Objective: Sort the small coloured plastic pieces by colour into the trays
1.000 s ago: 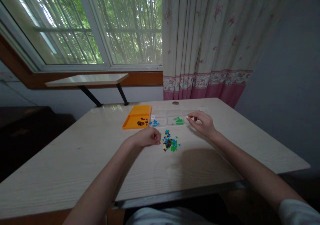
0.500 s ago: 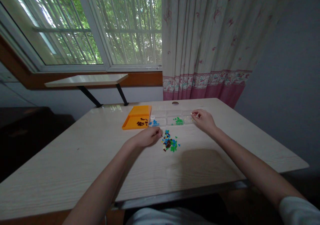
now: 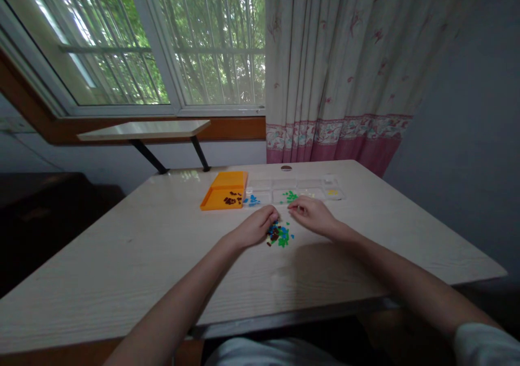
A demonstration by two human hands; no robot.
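Note:
A small heap of coloured bits [image 3: 280, 235], blue, green and dark brown, lies on the pale wooden table [image 3: 122, 257]. My left hand [image 3: 258, 226] rests on the heap's left edge with fingers curled down onto the bits. My right hand [image 3: 311, 214] hovers just right of and behind the heap, fingers bent together. What either hand pinches is too small to make out. Behind them stands a clear compartment tray [image 3: 309, 184] holding blue, green and yellow bits, and an orange tray [image 3: 225, 184] with dark brown bits.
A small brown round object [image 3: 286, 168] lies at the table's far edge. A window with a narrow shelf [image 3: 142, 129] is behind on the left, a flowered curtain [image 3: 337, 68] on the right. The table's right edge drops off near a grey wall.
My right hand has drawn back from the clear tray's right end to the heap. My left hand has slid right onto the heap's edge.

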